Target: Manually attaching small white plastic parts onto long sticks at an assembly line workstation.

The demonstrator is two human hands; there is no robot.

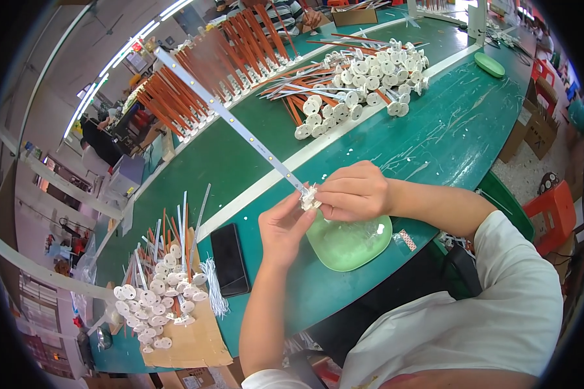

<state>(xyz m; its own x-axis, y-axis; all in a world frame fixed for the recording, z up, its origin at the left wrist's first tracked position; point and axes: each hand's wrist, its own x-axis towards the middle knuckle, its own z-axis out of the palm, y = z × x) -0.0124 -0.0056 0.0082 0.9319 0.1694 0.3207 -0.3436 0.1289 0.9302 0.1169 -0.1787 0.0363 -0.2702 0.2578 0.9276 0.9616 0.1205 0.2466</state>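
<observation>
A long thin white strip (230, 120) with small yellow dots runs from the upper left down to my hands. A small white plastic end piece (309, 198) sits at its near end. My left hand (284, 223) pinches that piece from below. From the right, my right hand (352, 192) closes over the same piece and the strip's end. Both hands hover just above a light green plate (350, 247) that lies on the green table (435, 136).
A black phone (230, 259) lies left of the plate. Finished strips with round white ends are piled on cardboard (159, 295) at the lower left and at the top centre (363, 74). Another green plate (489, 65) and orange stools (551, 211) are at the right.
</observation>
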